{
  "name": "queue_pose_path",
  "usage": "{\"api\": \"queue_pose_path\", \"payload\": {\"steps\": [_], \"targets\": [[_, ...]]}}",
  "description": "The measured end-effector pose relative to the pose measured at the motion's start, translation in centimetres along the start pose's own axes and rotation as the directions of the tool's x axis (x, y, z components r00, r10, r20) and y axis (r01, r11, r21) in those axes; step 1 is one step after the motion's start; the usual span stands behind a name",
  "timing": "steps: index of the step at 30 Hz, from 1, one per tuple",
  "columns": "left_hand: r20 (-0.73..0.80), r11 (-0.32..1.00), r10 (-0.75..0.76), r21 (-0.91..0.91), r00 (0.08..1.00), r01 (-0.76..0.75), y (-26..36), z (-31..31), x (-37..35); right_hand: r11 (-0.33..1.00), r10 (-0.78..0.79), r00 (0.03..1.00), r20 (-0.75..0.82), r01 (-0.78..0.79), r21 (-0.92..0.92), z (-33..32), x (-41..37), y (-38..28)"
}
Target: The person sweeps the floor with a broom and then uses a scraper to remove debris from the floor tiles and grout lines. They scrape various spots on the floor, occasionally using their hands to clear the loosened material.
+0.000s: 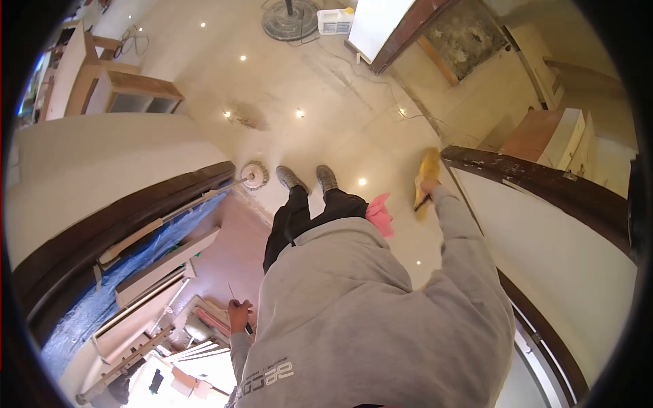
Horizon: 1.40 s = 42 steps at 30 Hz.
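Note:
At the left, my left hand (239, 315) is closed around a thin dark rod (231, 291) whose narrow end points up past the fingers. My right hand (429, 185), reaching out to the right, grips a long yellow thing (429, 164) with a dark strip near its lower part; its exact kind does not show. That yellow piece lies close beside the end of a dark wooden door frame (457, 156). A pink cloth (381, 216) hangs at my right hip, between my body and the right hand.
A long-handled mop (254, 175) leans near my left shoe (291, 178). Timber and blue sheeting (160, 251) fill the doorway side at left. Ahead stand a wooden cabinet (139, 92), a round dark base (291, 19) and a white jug (335, 22). A cable crosses the floor.

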State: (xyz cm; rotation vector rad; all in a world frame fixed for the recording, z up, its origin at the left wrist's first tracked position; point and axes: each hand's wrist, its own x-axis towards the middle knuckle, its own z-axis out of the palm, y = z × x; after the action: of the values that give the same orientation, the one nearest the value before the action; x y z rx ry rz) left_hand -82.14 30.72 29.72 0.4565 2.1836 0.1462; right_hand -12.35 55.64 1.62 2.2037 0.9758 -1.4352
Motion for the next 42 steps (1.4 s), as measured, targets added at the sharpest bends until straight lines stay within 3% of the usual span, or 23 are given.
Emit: {"api": "queue_pose_path", "payload": {"steps": [2, 6, 7, 8, 12, 14, 16, 20, 21, 23, 24, 27, 29, 32, 34, 35, 36, 37, 38, 39, 40, 41, 42], "targets": [[-0.013, 0.999, 0.021, 0.030, 1.000, -0.021, -0.2, -0.9, -0.5, 0.853, -0.227, 0.970, 0.090, 0.242, -0.462, 1.2, 2.5, -5.4], [-0.007, 0.999, 0.024, 0.047, 1.000, -0.024, -0.2, -1.7, -0.9, 0.919, -0.154, 0.979, -0.133, 0.093, -0.382, 5.9, 1.8, -16.8], [0.008, 0.998, 0.013, 0.065, 1.000, -0.013, 0.0, -1.8, -0.7, 0.912, -0.238, 0.966, -0.105, 0.185, -0.366, 6.4, 0.5, -19.1], [0.003, 0.995, 0.028, 0.095, 1.000, -0.028, 0.6, -1.7, -0.8, 0.937, -0.229, 0.959, -0.165, 0.172, -0.303, 6.4, -1.7, -21.4], [0.023, 0.936, 0.155, 0.317, 0.988, -0.155, 0.9, -1.5, 1.3, 0.945, -0.261, 0.958, -0.120, 0.227, -0.237, 5.0, -4.9, -24.9], [-0.021, 0.918, 0.264, 0.313, 0.964, -0.245, 1.0, -0.8, 2.7, 0.954, -0.261, 0.959, -0.110, 0.238, -0.181, 3.5, -5.5, -24.2], [-0.015, 0.945, 0.223, 0.249, 0.975, -0.213, 2.3, -0.7, 2.6, 0.963, -0.266, 0.963, -0.052, 0.263, -0.055, 1.9, -5.4, -21.2], [0.013, 0.967, 0.147, 0.207, 0.989, -0.146, -2.1, -1.0, 7.2, 0.851, -0.510, 0.845, -0.159, 0.470, -0.235, 0.6, -5.5, -8.6], [0.023, 0.967, 0.143, 0.209, 0.989, -0.145, -3.4, -1.4, 8.2, 0.846, -0.527, 0.837, -0.145, 0.501, -0.180, -0.1, -6.5, -4.6], [0.017, 0.940, 0.173, 0.297, 0.985, -0.170, -4.4, -1.8, 8.4, 0.937, -0.251, 0.968, -0.005, 0.244, 0.250, -4.5, -15.8, -0.6], [0.046, 0.991, 0.115, 0.066, 0.992, -0.117, -4.8, -2.2, 8.2, 0.932, -0.163, 0.986, 0.032, 0.143, 0.333, -5.7, -18.5, 2.1], [0.059, 0.997, -0.026, 0.071, 0.998, 0.022, 0.4, -1.3, 2.7, 0.863, 0.013, 0.992, 0.128, -0.076, 0.500, -9.6, -25.8, 7.8], [0.133, 0.977, -0.028, 0.215, 0.991, -0.001, 1.1, -1.1, 2.6, 0.828, 0.214, 0.961, 0.173, -0.273, 0.490, -11.3, -28.3, 7.8], [0.154, 0.968, -0.002, 0.250, 0.988, -0.037, 1.0, 0.4, 3.3, 0.868, 0.151, 0.979, 0.138, -0.198, 0.455, -9.1, -23.0, 10.3], [0.143, 0.975, -0.002, 0.221, 0.990, -0.030, 2.5, 1.4, 3.3, 0.915, 0.066, 0.989, 0.132, -0.113, 0.388, -3.3, -11.4, 15.7], [0.134, 0.980, 0.003, 0.198, 0.991, -0.030, 3.0, 2.1, 3.3, 0.958, 0.111, 0.985, 0.132, -0.141, 0.250, -1.5, -9.9, 11.8], [0.143, 0.992, -0.013, 0.130, 0.990, -0.005, 2.9, 2.6, 3.7, 0.932, 0.049, 0.990, 0.130, -0.092, 0.352, 1.1, -6.2, 11.2], [0.150, 0.998, -0.032, 0.061, 0.988, 0.023, 2.7, 2.8, 3.9, 1.000, 0.013, 0.983, 0.181, -0.009, -0.022, 5.3, 1.0, 11.6], [0.137, 1.000, 0.003, 0.012, 0.991, -0.005, 2.8, 3.0, 3.5, 0.917, -0.024, 0.973, 0.231, 0.113, -0.382, 9.3, 7.8, 11.8], [0.117, 0.999, 0.039, -0.040, 0.992, -0.035, 3.0, 3.4, 3.1, 0.995, -0.071, 0.972, 0.226, 0.054, 0.083, 10.9, 11.4, 12.7], [0.094, 0.996, 0.060, -0.074, 0.994, -0.053, 3.0, 3.6, 2.4, 0.978, 0.059, 0.971, 0.231, -0.102, 0.181, 12.8, 11.5, 7.5], [0.076, 0.995, 0.033, -0.091, 0.997, -0.026, 2.8, 3.6, 1.3, 0.887, -0.415, 0.885, 0.209, 0.445, -0.124, 17.5, 17.4, 6.8], [0.051, 0.991, 0.035, -0.128, 0.998, -0.028, 2.9, 3.8, 0.4, 0.847, -0.500, 0.822, 0.272, 0.530, -0.042, 17.7, 17.7, 2.4]]}}
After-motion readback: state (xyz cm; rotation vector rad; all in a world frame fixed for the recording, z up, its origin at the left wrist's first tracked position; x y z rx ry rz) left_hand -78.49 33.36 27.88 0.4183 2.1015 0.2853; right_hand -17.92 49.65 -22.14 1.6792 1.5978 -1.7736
